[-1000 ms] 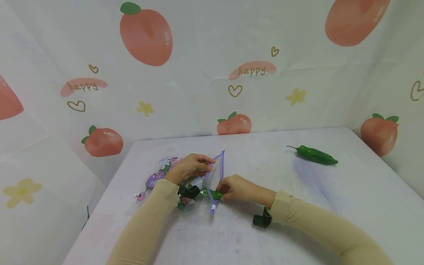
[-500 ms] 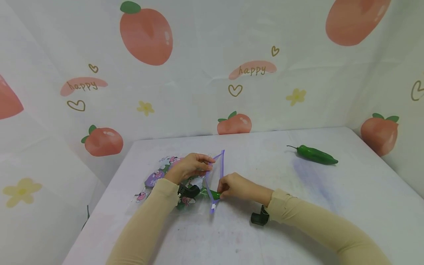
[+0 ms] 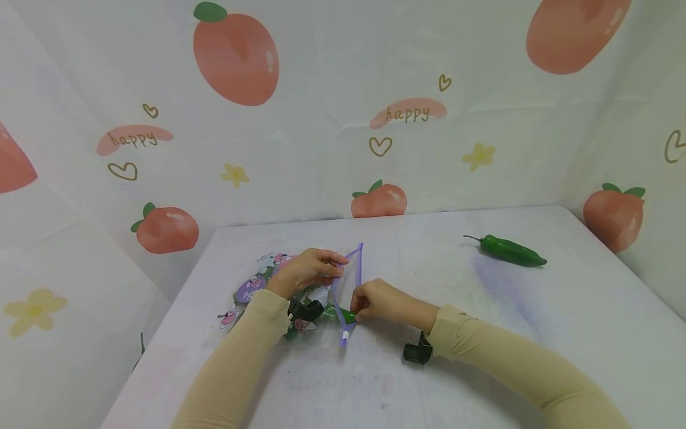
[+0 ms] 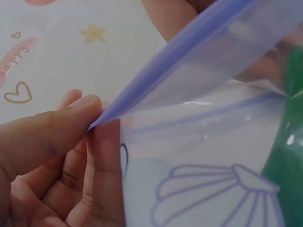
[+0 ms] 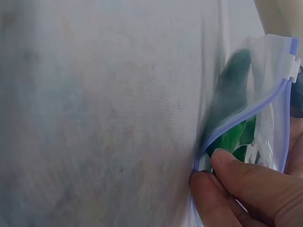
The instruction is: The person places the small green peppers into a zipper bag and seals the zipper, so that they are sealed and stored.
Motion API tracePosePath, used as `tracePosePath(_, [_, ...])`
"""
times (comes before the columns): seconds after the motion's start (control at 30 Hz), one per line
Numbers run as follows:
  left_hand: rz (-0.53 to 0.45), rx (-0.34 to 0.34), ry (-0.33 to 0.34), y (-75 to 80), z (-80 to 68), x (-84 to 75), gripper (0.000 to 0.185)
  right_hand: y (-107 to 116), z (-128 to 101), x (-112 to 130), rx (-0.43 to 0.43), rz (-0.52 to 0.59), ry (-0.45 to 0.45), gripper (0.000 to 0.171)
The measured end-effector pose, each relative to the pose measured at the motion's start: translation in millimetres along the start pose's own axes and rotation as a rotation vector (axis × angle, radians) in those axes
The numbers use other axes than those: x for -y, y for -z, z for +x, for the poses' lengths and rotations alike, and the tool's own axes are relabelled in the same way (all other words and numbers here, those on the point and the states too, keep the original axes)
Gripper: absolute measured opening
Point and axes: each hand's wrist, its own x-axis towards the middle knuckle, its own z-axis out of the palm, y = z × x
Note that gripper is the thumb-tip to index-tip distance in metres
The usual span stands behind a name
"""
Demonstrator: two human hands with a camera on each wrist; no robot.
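Backdrop: white cloth printed with peaches, hearts, yellow flowers and the word "happy" hangs behind and to both sides of the tabletop (image 3: 482,333), which is covered in pale, faintly stained cloth.
Landmark: a clear zip bag (image 3: 278,292) with cartoon prints and a purple zip strip lies on the tabletop, its mouth turned toward the right hand.
Left hand (image 3: 308,271): it rests on the bag; the grip is clamped on the upper lip of the bag's mouth, thumb against fingers (image 4: 102,156) in the left wrist view, lifting the purple strip so the mouth gapes.
Right hand (image 3: 380,301): it sits just outside the bag's mouth; its grip is curled at the mouth's lower edge and touches the green pepper there. The right wrist view shows fingertips (image 5: 227,165) at the lower zip strip, but whether they pinch the strip, the pepper or both I cannot tell.
Pepper in bag (image 3: 347,314): a green pepper lies through the bag's mouth, mostly inside, one end at the right hand's fingertips.
Second pepper (image 3: 511,251): a green pepper with a thin stem lies on the bare tabletop, well apart from the bag, beyond the right hand.
Sleeves: both arms wear tan sleeves, each with a black wrist device, one over the bag, one beside it.
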Motion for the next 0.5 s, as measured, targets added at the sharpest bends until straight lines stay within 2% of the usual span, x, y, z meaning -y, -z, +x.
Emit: tracePosePath(0.5, [0.0, 0.005, -0.008, -0.3, -2.2, -0.9, 0.041, -1.6, 4.8, -1.4, -0.011, 0.017, -0.013, 0.012])
